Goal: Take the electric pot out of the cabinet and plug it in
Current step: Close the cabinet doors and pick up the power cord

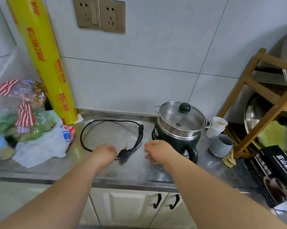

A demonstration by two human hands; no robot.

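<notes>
The dark green electric pot (pixel 175 138) stands on the steel counter (pixel 131 171) at the right, with a steel insert and a glass lid with a dark knob. Its black power cord (pixel 96 123) lies in a loop on the counter to the pot's left, the plug end (pixel 123 153) nearest me. My left hand (pixel 104 153) is closed around the cord just beside the plug. My right hand (pixel 157 152) hovers near the pot's handle (pixel 193 154), fingers loosely curled, holding nothing. Two wall sockets (pixel 99 14) sit on the tiled wall above.
A tall yellow cling-wrap roll (pixel 45 63) leans against the wall at left, beside plastic bags of food (pixel 23 123). Right of the pot are stacked paper cups (pixel 217 128), a grey cup (pixel 220 145), a wooden rack (pixel 261 103) with metal bowls, and a black box (pixel 271 176). Cabinet doors (pixel 139 207) below are shut.
</notes>
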